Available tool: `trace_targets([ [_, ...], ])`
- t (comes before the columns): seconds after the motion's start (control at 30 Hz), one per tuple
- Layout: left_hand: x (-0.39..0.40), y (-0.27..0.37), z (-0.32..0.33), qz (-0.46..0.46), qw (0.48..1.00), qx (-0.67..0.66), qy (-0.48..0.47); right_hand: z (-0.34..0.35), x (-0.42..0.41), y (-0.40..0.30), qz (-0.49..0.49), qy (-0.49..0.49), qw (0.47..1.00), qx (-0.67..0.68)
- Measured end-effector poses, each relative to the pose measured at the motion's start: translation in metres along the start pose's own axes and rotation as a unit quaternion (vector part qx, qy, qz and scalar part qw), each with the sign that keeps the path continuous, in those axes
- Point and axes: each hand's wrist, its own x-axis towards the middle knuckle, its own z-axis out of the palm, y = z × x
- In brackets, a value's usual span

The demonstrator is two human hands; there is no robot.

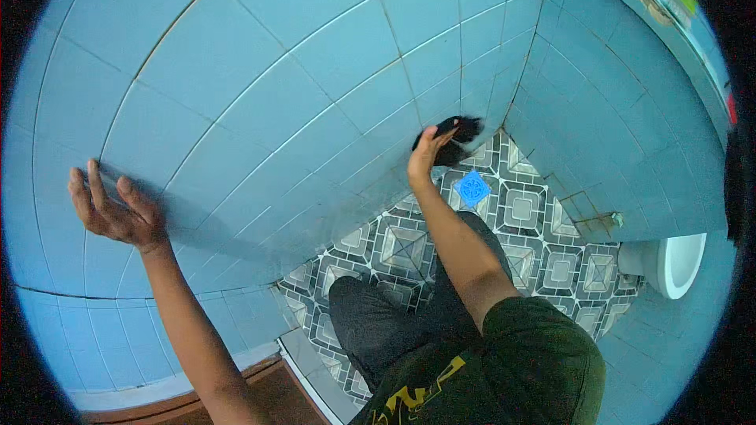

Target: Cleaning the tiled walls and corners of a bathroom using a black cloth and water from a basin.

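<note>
My left hand [121, 206] is held up at the left with its fingers spread, at the blue tiled wall [248, 100]; it holds nothing, and its shadow falls on the tiles. Low by the same wall, towards the corner, my right hand [431, 150] grips a dark bristled brush [453, 147]. Part of the brush is covered by the fingers and its outline is blurred. Just below it a blue square drain cover [472, 189] lies on the patterned floor.
A white toilet bowl [682, 265] stands at the right. The second tiled wall [614, 100] bears brownish stains low down. Grey patterned floor tiles [522, 209] lie around my bent legs. A raised door sill [316, 372] runs at the lower left, beside a brown floor.
</note>
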Motion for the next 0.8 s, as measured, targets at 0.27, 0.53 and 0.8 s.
trace_targets([
  [0.27,-0.005,0.002,-0.016,-0.014,0.998,0.052,-0.038,0.015,-0.010,-0.049,-0.128,-0.035,0.990,-0.056],
  [0.53,0.006,0.006,-0.009,-0.028,0.999,0.015,-0.014,-0.059,0.219,-0.096,-0.138,0.118,0.983,-0.007],
  [0.8,-0.004,0.002,-0.016,-0.017,0.999,0.046,-0.022,0.011,-0.032,-0.146,-0.348,-0.149,0.916,-0.130],
])
